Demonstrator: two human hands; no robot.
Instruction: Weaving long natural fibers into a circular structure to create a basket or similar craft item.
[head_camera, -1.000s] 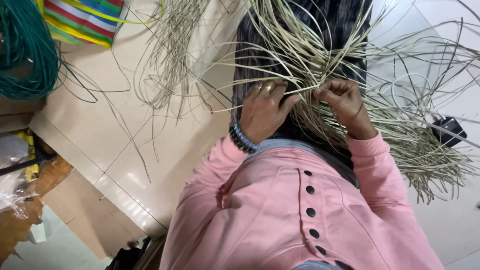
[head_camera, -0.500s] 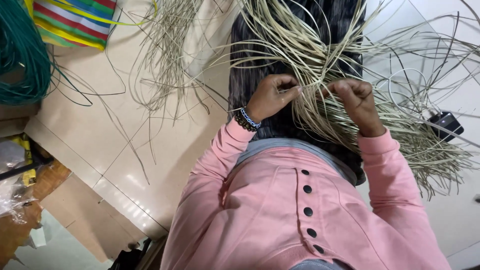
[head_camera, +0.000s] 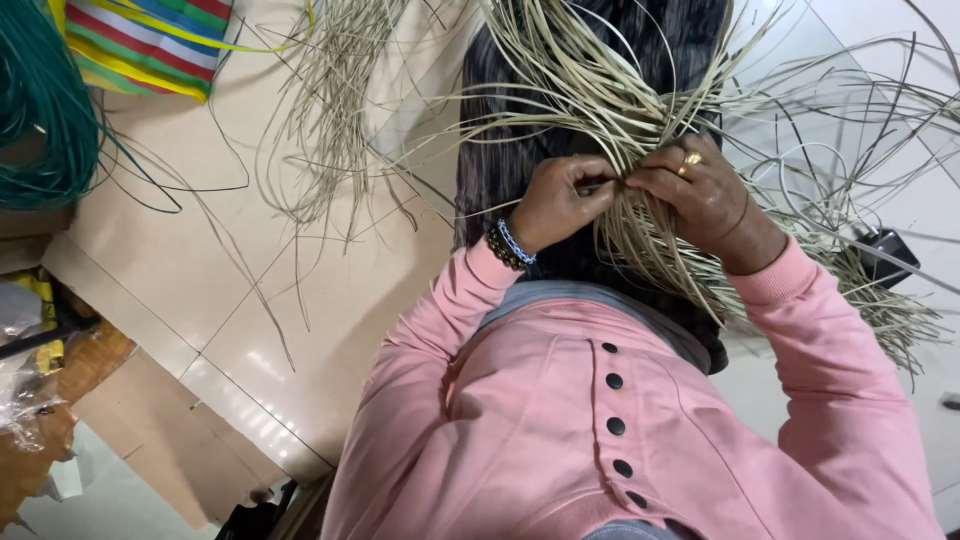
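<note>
The left hand (head_camera: 558, 200) and the right hand (head_camera: 700, 190) met in front of the chest, both pinched closed on pale cane strips (head_camera: 640, 230) where the bundle crossed a dark cloth (head_camera: 500, 150) over the lap. Only a small knot of strips looked worked; most fanned out loose, with more scattered on the beige floor (head_camera: 200, 280). Wrists were bent inward, elbows out. A green cord coil (head_camera: 40, 110) and a striped bag (head_camera: 150, 40) lay well apart.

Floor (head_camera: 330, 300): beige glossy tiles. On it: loose pale cane strands (head_camera: 330, 130), green cord coil (head_camera: 40, 110) (far left), striped bag (head_camera: 150, 45), small black device (head_camera: 885, 255) at right.
</note>
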